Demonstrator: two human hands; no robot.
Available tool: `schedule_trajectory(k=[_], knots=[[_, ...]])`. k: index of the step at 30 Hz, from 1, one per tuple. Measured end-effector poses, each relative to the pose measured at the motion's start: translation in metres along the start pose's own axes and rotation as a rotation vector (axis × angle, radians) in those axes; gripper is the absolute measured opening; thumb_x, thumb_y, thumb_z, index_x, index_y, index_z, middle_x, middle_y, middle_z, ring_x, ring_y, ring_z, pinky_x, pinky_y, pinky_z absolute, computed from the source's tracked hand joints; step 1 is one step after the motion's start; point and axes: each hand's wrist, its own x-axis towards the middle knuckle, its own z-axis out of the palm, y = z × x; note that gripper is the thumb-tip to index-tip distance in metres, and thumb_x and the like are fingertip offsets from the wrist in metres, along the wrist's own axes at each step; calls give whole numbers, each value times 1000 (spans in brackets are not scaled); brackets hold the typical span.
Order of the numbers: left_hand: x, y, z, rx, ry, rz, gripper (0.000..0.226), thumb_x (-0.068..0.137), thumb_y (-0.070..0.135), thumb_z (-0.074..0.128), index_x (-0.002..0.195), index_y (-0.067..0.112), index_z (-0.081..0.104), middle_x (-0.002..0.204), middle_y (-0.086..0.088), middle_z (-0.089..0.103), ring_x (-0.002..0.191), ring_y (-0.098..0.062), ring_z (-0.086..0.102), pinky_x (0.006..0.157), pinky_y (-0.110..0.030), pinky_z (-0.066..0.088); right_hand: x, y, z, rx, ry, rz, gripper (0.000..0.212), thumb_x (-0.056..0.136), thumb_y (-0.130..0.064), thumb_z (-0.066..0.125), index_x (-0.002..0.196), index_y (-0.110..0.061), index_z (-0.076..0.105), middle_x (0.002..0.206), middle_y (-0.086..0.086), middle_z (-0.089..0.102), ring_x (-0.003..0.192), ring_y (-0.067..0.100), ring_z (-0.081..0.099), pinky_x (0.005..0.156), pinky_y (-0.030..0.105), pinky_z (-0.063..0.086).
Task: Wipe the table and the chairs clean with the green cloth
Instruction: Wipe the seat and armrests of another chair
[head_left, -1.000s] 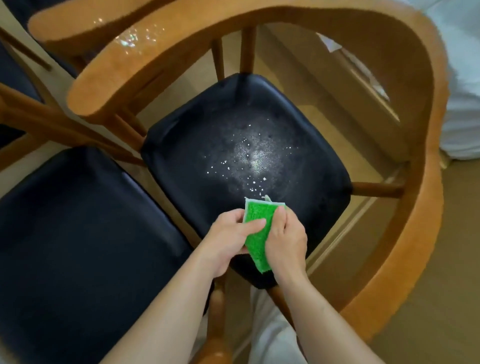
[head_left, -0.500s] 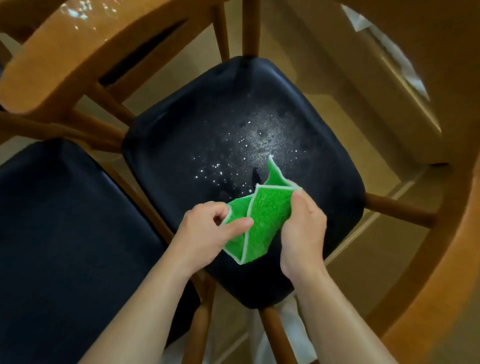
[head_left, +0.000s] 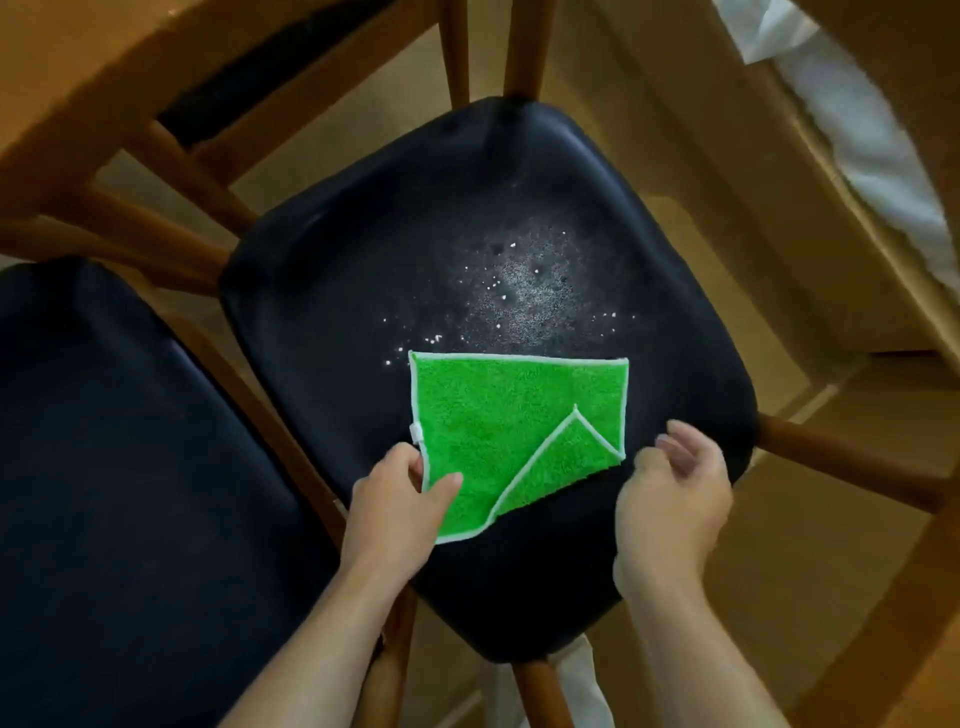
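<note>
Now your green cloth lies spread on the black chair seat, just below the white specks. Your left hand pinches its near left edge, thumb on top. One corner is folded over. Your right hand is just beside the cloth, fingers loose, holding nothing and not touching it.

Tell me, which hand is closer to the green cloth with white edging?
Left. The left hand pinches the green cloth with white edging at its near-left corner; the right hand hovers just off its right edge, apart.
</note>
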Motion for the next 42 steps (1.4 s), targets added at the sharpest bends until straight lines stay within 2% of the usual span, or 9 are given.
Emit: schedule_trajectory(k=[3,6,10,15,19,22,25,31,42], knots=[[5,-7,0,93,34,3,38,81,43,68,66,21,41,56,8,47,53,-7,44,45,-25,25,-16,-6,23,-104,-198,-425,22,82,-12,52,89,-29,64,86,-14,65,78,-7,58,69,6,41],[8,-9,-4,207,-3,-24,40,80,49,68,67,20,43,59,5,54,54,-12,51,45,-30,31,-25,-3,56,-439,-457,-661,33,92,-17,52,123,-9,60,121,5,61,115,8,52,98,11,30],[12,-13,-11,354,-46,-62,41,77,56,67,67,22,45,62,6,57,57,-14,55,48,-30,38,-25,17,75,-912,-569,-511,69,102,-35,34,153,-8,-4,159,19,-13,146,38,-10,118,42,0],[12,-20,-17,386,-39,-56,42,77,60,66,70,25,43,58,6,57,52,-14,54,45,-28,33,-37,39,52,-1124,-512,-139,86,98,-50,32,148,0,-17,157,27,-13,143,49,-8,117,50,7],[20,-17,-20,245,-43,-21,31,79,51,67,74,27,47,61,5,58,56,-11,56,51,-30,44,-39,42,56,-1031,-482,-385,84,95,-55,24,147,-8,-23,155,18,-25,142,38,-24,115,47,-7],[30,-5,-25,154,133,82,24,82,39,66,98,29,52,95,7,56,88,-15,57,74,-30,45,-29,42,87,-933,-545,-414,85,95,-59,21,145,-13,-30,150,15,-38,139,40,-30,113,59,-5],[50,4,-36,154,360,118,60,85,33,64,138,17,41,140,-9,40,129,-28,37,103,-40,33,-22,53,108,-952,-465,-441,87,88,-69,7,137,-14,-41,145,19,-45,136,48,-31,105,72,-5],[109,18,-65,-179,109,-331,102,85,70,46,150,27,-20,157,2,-29,146,-24,-19,116,-49,0,35,34,121,-1031,-360,-765,84,89,-72,6,152,-18,-7,160,19,-9,143,46,-7,105,72,0],[126,5,-64,-252,-35,-348,111,65,91,29,136,40,-38,146,10,-47,139,-29,-35,112,-55,-5,68,-31,182,-942,-183,-859,76,93,-60,15,154,-16,3,161,15,-3,145,44,-3,109,71,3]])
